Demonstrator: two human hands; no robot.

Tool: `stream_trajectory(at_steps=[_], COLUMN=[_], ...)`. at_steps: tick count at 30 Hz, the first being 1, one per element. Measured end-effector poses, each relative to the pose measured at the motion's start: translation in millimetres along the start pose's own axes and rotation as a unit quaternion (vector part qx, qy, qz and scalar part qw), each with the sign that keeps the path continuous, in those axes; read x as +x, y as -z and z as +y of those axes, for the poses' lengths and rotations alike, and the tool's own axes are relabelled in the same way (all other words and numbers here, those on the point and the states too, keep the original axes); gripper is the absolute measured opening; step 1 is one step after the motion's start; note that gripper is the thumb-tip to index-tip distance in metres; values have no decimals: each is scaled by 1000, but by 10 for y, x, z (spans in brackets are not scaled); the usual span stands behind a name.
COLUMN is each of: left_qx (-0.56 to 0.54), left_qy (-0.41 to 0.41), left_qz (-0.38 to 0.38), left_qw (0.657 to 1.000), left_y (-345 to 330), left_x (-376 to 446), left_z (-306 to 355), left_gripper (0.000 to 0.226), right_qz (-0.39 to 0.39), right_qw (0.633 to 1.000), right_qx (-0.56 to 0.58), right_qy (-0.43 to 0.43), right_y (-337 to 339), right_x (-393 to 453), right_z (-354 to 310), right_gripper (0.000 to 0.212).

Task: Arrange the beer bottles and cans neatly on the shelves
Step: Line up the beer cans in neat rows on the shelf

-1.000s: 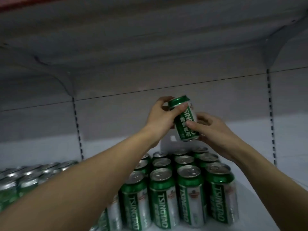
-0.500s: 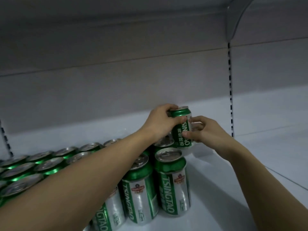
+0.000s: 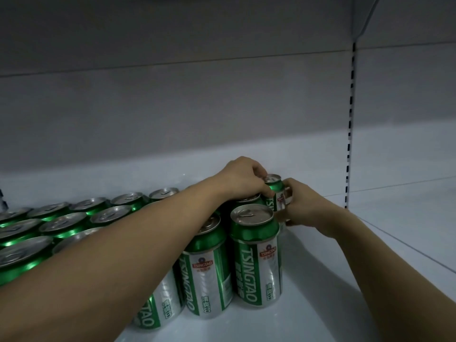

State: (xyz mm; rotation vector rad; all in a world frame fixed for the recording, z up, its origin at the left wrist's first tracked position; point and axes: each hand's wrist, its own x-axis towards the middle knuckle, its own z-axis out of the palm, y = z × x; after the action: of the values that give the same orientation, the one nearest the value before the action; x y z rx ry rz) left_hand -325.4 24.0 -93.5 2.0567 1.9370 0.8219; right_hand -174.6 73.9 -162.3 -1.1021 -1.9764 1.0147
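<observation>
While both hands reach deep into the white shelf (image 3: 370, 280), the left hand (image 3: 243, 180) pinches the rim of a green Tsingtao can (image 3: 275, 193) and the right hand (image 3: 299, 206) grips its side. It stands upright behind the rightmost front can (image 3: 256, 257), near the back wall (image 3: 197, 119). Bare shelf lies to its right.

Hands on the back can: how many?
2. The left hand grips the can at its top from above. The right hand holds its side from the right. Neither hand is hidden.
</observation>
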Motion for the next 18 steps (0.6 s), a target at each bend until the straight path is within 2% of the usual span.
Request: stream_trajectory(at_steps=[3,5,7,10,12,15,18], left_qx=[-15,-27,-44,-45,1,50,115], left_qy=[-13,-19,-25,-23,-20,-5,13], left_qz=[20,55,96,143,142,88,71], left_qw=[1000,998,994,988,990,995,991], left_y=[-6,-13,-16,20,105,346,655], left_x=[-2,2,-12,-63,-99,-199,-387], left_z=[-21,-44,-59,-34,-10,-27,-131], left_gripper=[28,24,19,16,17,17,17], right_qz=[-43,-46,28,213,282,296,262], right_qw=[997,993,992,966,944,938,946], right_qx=[60,109,122,124,118,71,12], right_qy=[-3,-9,8,77,125,165,189], right_y=[41,97,129,69,12,-26,-57], right_x=[-48,-75,-71,-101,-143,-236,-344], right_z=[-44,-67,-84,-149,-234,-471,-808], right_gripper=[32,38,43,25,18,19,22])
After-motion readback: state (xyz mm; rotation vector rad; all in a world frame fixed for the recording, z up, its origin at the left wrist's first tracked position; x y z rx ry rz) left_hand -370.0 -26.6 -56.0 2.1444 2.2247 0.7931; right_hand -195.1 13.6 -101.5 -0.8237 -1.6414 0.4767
